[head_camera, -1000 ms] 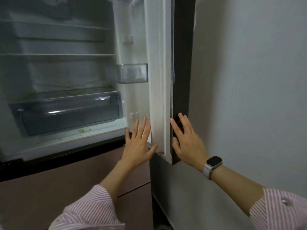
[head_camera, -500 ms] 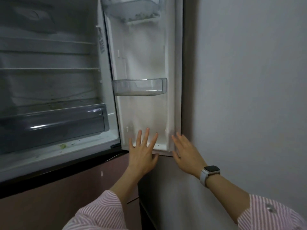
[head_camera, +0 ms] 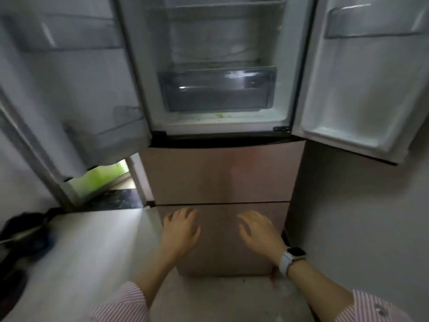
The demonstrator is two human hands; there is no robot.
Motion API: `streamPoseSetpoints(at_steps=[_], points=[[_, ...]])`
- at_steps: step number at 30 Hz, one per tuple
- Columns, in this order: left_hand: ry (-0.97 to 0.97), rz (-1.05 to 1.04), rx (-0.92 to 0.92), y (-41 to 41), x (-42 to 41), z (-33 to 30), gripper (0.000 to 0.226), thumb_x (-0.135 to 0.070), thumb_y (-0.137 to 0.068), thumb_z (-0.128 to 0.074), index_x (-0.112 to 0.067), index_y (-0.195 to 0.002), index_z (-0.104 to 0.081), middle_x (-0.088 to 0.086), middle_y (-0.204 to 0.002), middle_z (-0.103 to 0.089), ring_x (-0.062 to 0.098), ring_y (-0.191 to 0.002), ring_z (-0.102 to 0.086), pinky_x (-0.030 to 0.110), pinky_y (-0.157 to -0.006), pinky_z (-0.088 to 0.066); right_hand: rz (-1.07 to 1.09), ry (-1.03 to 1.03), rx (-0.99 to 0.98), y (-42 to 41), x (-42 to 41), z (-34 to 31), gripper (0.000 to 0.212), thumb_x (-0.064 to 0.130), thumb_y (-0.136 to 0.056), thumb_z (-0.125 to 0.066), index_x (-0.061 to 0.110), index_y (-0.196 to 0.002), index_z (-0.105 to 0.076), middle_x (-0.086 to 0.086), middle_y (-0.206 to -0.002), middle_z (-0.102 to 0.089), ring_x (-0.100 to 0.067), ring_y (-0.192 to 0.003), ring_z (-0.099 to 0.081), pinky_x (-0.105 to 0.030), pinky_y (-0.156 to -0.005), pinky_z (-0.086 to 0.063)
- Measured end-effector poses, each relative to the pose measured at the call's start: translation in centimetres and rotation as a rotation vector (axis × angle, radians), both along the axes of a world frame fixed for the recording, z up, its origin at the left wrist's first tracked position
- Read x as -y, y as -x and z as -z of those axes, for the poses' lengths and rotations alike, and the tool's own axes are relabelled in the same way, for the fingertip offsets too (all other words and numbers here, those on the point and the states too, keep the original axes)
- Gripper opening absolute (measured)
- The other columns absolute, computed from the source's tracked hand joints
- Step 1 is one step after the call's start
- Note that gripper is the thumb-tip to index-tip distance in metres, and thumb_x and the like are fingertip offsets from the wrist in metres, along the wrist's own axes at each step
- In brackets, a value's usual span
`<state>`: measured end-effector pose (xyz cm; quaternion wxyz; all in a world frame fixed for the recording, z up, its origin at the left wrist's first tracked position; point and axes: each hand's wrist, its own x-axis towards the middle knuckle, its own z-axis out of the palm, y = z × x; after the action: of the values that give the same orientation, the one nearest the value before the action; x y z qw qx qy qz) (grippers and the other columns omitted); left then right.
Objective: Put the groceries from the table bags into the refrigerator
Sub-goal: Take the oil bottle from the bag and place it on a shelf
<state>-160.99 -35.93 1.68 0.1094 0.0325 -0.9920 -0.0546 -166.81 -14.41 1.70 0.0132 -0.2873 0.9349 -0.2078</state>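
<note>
Refrigerator [head_camera: 218, 73] with both doors open, my left hand [head_camera: 180, 231] and right hand [head_camera: 260, 231] released, holding nothing, before the lower drawer [head_camera: 220, 240]

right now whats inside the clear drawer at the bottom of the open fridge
Nothing shows through the clear plastic crisper drawer; it looks empty, though glare and blur hide its back corners. Small green scraps lie on the white fridge floor in front of it.

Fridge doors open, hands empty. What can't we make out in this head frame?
- Groceries and table bags: none in the head view.
- Upper shelves: cut by the top edge.
- Crisper drawer: contents unclear behind glare and dim plastic.
- Left door bins: motion-blurred.
- Dark things on the floor: blurred, cut by the left edge.
- Left hand, right hand: whether they touch the lower drawer front is unclear.
</note>
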Motion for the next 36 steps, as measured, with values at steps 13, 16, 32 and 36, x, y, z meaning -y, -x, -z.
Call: streamPoseSetpoints(at_steps=[13,16,32,36], points=[[-0.191,-0.965,-0.054,-45.8,26.5,3.4,0.039,-0.034,-0.092,-0.046,-0.018,-0.127,-0.053,0.001,-0.128,-0.055,0.019,-0.113,-0.053,0.039,-0.098,-0.040,-0.747,-0.023,0.019,-29.4,37.5,2.6,0.037,0.026,-0.095,-0.038,0.016,-0.130,-0.047,-0.006,-0.131,-0.052,-0.025,-0.120,-0.047,-0.036,-0.098,-0.037],[-0.193,-1.132,-0.074,-54.0,29.4,3.0,0.037,-0.031,-0.092,-0.046,-0.017,-0.126,-0.054,0.002,-0.128,-0.055,0.019,-0.116,-0.051,0.038,-0.097,-0.042,-0.918,-0.036,0.032,-36.4,44.0,2.8,0.038,0.026,-0.096,-0.036,0.016,-0.131,-0.047,-0.005,-0.132,-0.051,-0.024,-0.119,-0.047,-0.037,-0.097,-0.039],[-0.258,-1.689,-0.203,-72.1,52.6,2.5,0.039,-0.029,-0.093,-0.046,-0.016,-0.130,-0.049,0.004,-0.134,-0.048,0.020,-0.123,-0.045,0.035,-0.102,-0.037,-1.474,-0.032,0.067,-55.4,78.9,2.9,0.033,0.024,-0.096,-0.036,0.014,-0.123,-0.052,-0.006,-0.117,-0.057,-0.024,-0.108,-0.052,-0.034,-0.089,-0.044],[-0.252,-1.716,-0.247,-74.5,59.2,0.7,0.039,-0.026,-0.093,-0.046,-0.016,-0.130,-0.048,0.004,-0.134,-0.048,0.019,-0.124,-0.044,0.033,-0.102,-0.039,-1.563,0.025,0.053,-58.8,87.9,1.8,0.034,0.022,-0.094,-0.039,0.014,-0.124,-0.051,-0.007,-0.119,-0.057,-0.024,-0.110,-0.053,-0.035,-0.092,-0.044]])
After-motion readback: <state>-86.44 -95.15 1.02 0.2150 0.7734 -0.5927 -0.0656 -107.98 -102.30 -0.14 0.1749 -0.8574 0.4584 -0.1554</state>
